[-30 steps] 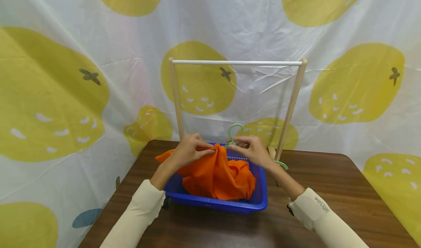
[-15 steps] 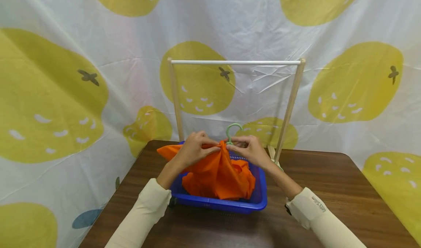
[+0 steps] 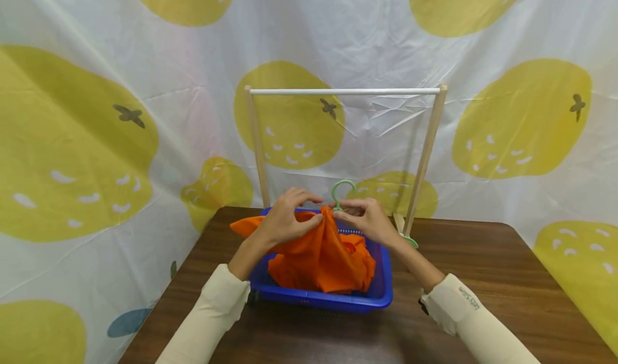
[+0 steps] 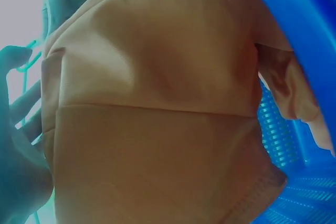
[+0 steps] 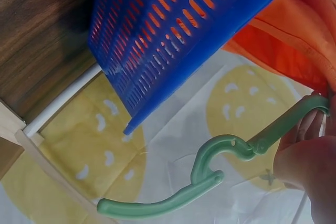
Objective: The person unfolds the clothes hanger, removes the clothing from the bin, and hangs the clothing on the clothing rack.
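Left hand (image 3: pixel 285 219) is loose, thumb and forefinger apart, right up at the cloth (image 3: pixel 316 257); hard to tell what its hidden fingers touch. Cloth's orange, bunched up, partly down in the blue basket (image 3: pixel 328 299) on the bench (image 3: pixel 463 278). Next, the green hanger (image 5: pixel 283 124), hook up, pinched by the right hand (image 3: pixel 372 222).

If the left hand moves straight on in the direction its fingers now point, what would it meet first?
Probably the orange cloth, bunched just ahead of the left hand; its upper fingers might pass over and meet the hanger instead. Depth is unclear.
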The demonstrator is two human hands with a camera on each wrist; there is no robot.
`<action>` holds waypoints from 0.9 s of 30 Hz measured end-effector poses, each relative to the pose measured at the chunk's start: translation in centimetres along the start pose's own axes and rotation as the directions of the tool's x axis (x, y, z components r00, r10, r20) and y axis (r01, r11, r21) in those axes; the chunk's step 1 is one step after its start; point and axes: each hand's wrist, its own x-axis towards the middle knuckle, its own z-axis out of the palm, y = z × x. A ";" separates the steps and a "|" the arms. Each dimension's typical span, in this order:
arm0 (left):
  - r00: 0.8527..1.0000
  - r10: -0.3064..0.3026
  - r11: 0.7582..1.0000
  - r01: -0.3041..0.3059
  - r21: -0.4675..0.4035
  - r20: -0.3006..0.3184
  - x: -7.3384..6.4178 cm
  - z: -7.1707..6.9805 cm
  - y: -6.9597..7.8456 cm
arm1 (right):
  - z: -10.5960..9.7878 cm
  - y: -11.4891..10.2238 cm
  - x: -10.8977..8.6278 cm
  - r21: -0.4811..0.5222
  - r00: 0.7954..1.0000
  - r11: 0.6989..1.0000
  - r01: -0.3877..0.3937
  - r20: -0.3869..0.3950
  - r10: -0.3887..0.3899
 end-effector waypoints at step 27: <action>0.986 -0.100 0.994 0.095 0.045 0.133 0.4 0.6 1.0 | 0.2 0.2 0.1 0.052 0.998 0.998 0.034 0.042 -0.036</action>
